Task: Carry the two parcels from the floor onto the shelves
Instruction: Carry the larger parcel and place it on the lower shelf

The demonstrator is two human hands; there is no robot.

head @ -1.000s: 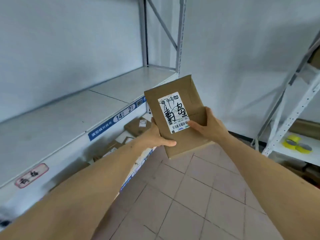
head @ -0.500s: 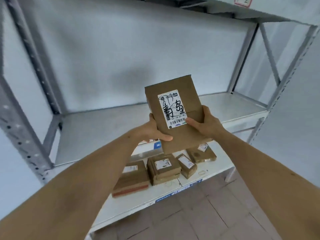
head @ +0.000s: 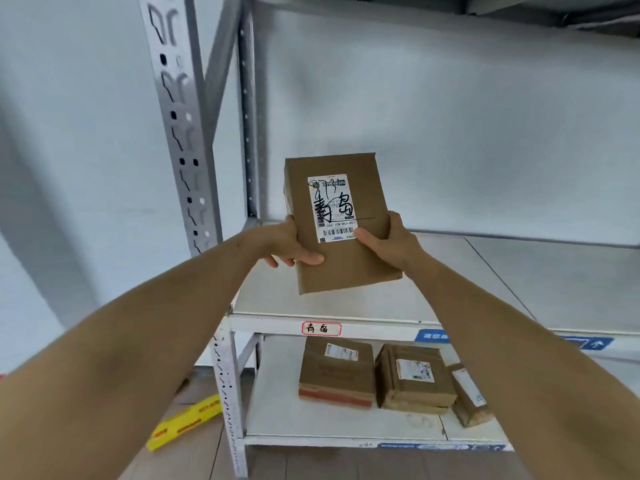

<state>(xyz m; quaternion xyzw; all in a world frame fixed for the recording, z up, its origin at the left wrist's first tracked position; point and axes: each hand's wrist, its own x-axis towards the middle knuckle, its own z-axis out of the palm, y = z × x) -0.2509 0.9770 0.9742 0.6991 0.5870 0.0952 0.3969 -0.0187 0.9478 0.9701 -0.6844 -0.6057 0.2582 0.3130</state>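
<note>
I hold a brown cardboard parcel (head: 343,268) with a white shipping label marked in black ink. It stands nearly upright in the air over the left end of the white middle shelf (head: 485,289). My left hand (head: 291,245) grips its left edge and my right hand (head: 388,242) grips its right edge, thumbs on the front face. The parcel's lower edge hangs a little above the shelf board. A red-framed tag (head: 321,328) with handwritten characters is stuck on the shelf's front rail, just below the parcel.
The lower shelf (head: 277,410) carries three brown parcels (head: 336,372) side by side. A grey perforated upright post (head: 183,126) stands left of the shelf. A yellow box (head: 183,422) lies on the floor at the lower left. Another shelf board runs overhead.
My view has swung left along the rack to its left end. The parcel stays held in both hands and now hangs over the shelf with the red-framed tag.
</note>
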